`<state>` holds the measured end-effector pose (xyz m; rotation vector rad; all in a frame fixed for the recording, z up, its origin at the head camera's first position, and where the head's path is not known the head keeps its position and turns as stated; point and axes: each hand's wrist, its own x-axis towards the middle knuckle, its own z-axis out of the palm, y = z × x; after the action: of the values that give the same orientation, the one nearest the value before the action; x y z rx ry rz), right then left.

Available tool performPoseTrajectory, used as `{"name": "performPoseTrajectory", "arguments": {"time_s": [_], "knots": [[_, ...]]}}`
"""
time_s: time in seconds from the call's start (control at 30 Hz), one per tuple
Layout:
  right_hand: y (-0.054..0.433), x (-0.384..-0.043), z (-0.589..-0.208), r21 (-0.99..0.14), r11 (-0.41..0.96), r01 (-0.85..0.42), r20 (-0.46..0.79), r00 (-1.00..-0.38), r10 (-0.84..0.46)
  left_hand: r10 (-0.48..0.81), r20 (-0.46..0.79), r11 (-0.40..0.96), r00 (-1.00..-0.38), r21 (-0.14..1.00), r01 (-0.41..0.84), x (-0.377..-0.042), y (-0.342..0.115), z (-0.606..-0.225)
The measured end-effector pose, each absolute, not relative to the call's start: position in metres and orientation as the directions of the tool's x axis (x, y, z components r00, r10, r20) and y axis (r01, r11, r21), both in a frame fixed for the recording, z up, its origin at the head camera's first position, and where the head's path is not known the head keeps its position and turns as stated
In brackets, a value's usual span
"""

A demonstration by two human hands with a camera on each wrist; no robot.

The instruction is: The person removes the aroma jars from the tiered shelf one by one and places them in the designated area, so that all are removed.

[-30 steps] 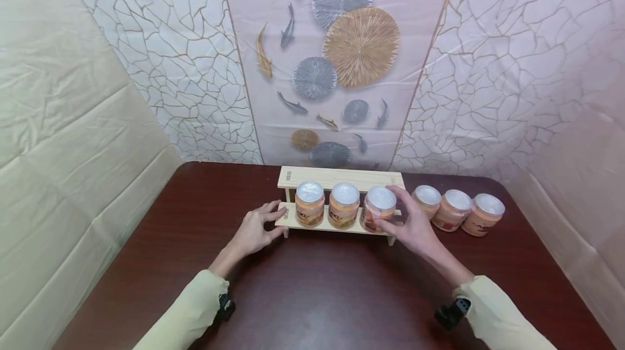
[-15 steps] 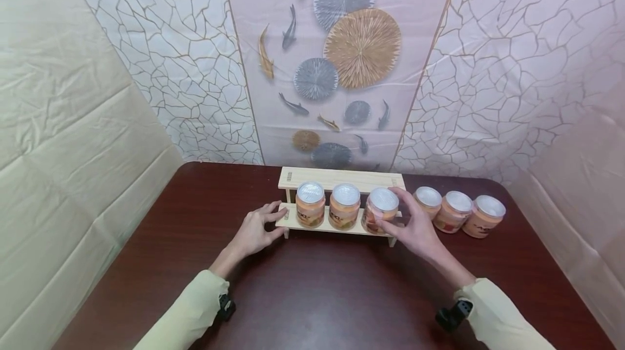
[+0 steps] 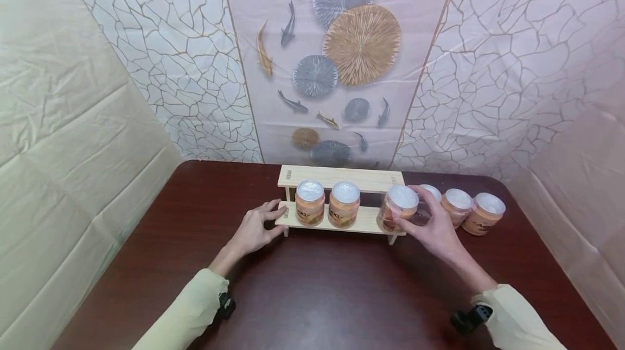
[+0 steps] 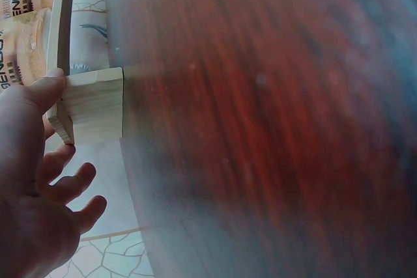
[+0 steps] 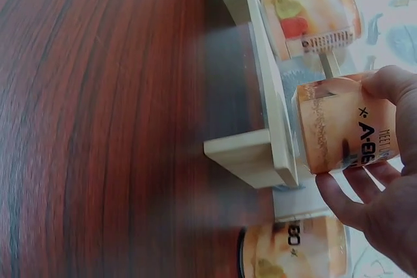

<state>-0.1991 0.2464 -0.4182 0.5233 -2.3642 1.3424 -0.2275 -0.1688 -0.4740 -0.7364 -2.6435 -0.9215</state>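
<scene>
My right hand (image 3: 437, 230) grips a clear can (image 3: 392, 218) with a silver lid and peach-coloured contents, thumb on one side and fingers on the other. In the right wrist view this can (image 5: 339, 125) is close over the right end of the lower board. A two-tier wooden rack (image 3: 342, 176) stands on the table; two similar cans, a left one (image 3: 310, 209) and a middle one (image 3: 344, 210), sit upright on its lower tier. At the rack's left end my left hand (image 3: 254, 229) pinches the lower board (image 4: 62, 118), thumb at its front edge.
To the right of the rack, three more cans stand in a row on the dark red-brown table (image 3: 312, 296); the nearest is the rightmost can (image 3: 482, 215), and my right hand partly covers the leftmost. A patterned cloth (image 3: 205, 68) hangs behind the table.
The can in my right hand has moved rightward along the lower tier, toward the rack's right end, widening the gap from the middle can. My left hand has stayed in place.
</scene>
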Motion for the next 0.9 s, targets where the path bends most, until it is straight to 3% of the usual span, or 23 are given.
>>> {"name": "performPoseTrajectory", "arguments": {"time_s": [0.3,0.9], "knots": [[0.266,-0.193,-0.416,-0.752,0.48,-0.452,0.473,-0.877,-0.086,0.375,0.401,0.672,-0.836,0.503,0.543,-0.228,-0.169,-0.475],[0.298,-0.18,-0.425,-0.682,0.638,-0.357,0.483,-0.875,0.027,0.386,0.395,0.675,-0.834,0.495,0.547,-0.229,-0.17,-0.475]]}}
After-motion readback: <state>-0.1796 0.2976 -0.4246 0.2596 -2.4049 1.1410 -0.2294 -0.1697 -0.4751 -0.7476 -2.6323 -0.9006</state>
